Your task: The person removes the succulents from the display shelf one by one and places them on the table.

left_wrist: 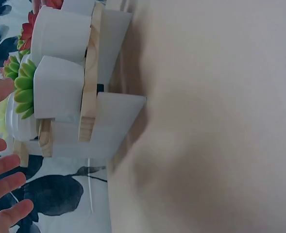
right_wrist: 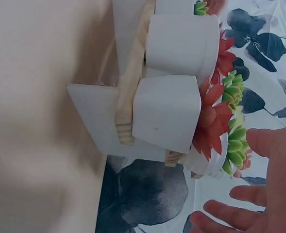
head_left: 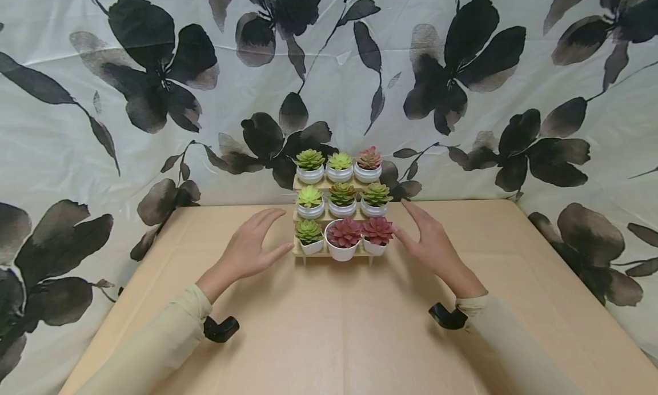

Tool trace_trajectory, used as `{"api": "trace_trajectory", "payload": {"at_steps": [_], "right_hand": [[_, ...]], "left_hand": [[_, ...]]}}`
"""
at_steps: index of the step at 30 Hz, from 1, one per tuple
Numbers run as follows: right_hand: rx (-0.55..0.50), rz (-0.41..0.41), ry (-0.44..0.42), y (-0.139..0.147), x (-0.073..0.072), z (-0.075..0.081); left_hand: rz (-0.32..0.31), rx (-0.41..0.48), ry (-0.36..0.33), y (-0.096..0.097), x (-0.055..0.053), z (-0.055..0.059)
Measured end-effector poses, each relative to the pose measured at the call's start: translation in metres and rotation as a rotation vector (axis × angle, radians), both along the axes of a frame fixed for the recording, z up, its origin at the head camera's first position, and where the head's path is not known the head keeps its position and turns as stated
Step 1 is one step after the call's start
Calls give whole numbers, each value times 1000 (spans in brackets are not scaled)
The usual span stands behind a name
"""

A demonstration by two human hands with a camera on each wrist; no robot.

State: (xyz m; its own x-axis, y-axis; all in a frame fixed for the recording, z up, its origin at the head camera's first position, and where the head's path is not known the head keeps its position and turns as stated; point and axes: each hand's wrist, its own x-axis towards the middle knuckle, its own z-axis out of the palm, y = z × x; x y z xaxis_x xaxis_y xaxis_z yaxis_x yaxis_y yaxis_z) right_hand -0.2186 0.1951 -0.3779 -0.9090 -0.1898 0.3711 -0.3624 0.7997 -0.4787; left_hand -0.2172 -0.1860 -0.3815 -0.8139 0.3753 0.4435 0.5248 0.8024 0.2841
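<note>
A three-tier wooden stand (head_left: 324, 254) with white side supports (left_wrist: 114, 114) stands near the table's far edge, its tiers filled with small potted succulents. Green plants and one pinkish succulent (head_left: 369, 158) fill the top row. On the lowest tier are a green succulent (head_left: 308, 232), a larger round white pot (head_left: 341, 251) with a dark red plant, and a red succulent (head_left: 377, 230) in an angular pot. My left hand (head_left: 252, 244) is beside the stand's left side, fingers extended and holding nothing. On the other side my right hand (head_left: 432, 239) has its fingers spread, thumb close by the red succulent.
A light wood-toned table (head_left: 339, 326) lies under the stand. Behind it and at both sides hangs a white cloth (head_left: 360, 98) with dark flowers. A black wrist device (head_left: 221, 329) is on the left wrist, and another black device (head_left: 447, 317) is on the right.
</note>
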Motion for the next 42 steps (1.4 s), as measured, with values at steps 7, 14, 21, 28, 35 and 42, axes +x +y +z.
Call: {"api": "trace_trajectory", "payload": {"at_steps": [7, 14, 21, 28, 35, 42], "right_hand": [[-33, 7, 35, 2, -6, 0], [-149, 43, -18, 3, -11, 3], [-230, 80, -39, 4, -15, 6], [-283, 101, -47, 3, -21, 5], [-327, 96, -51, 2, -25, 6], [-333, 95, -78, 1, -28, 7]], "left_hand": [[-28, 88, -63, 10, -4, -3], [-60, 162, -106, 15, -7, -2], [-98, 211, -124, 18, -10, -4], [-104, 242, -147, 23, -10, -8], [-108, 272, -174, 26, -11, -10], [-98, 309, -184, 28, -10, -13]]}}
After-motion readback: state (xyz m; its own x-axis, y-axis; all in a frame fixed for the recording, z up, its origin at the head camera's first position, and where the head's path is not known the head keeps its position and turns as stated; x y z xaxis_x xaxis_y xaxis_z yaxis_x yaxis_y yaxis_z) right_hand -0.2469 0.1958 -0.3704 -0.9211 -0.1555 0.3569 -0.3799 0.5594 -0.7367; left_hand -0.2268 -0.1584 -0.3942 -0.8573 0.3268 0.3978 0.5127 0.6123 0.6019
